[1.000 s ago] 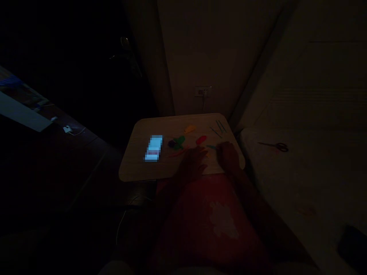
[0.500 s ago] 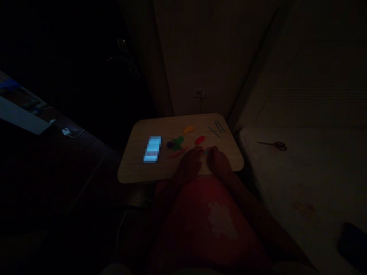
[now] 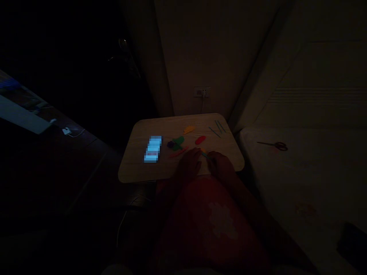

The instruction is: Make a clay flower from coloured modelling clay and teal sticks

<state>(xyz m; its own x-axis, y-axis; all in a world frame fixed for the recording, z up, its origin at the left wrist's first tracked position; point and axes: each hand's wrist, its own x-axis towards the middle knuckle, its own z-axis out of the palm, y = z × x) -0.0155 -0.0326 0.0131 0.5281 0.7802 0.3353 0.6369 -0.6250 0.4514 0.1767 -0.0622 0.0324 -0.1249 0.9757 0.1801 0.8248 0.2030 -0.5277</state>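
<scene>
Dark room, wooden bench (image 3: pixel 132 168) near wall (image 3: pixel 186 57) | teal tool (image 3: pixel 205 155) between hands, by orange piece (image 3: pixel 203 150) | right hand (image 3: pixel 222 166) pinching teal tool | left hand (image 3: pixel 189 162) beside orange piece, grip unclear

No text, label, brand, number or sign can be read. The lit screen of the phone (image 3: pixel 153 149), which lies on the worktop (image 3: pixel 134 168), is broken into coarse blocks: pale blue bands with a reddish patch in the lower part, and no letter or digit comes through. Beyond the phone and to its right, the wall socket (image 3: pixel 202 92) shows no legible marking in the dark.
</scene>
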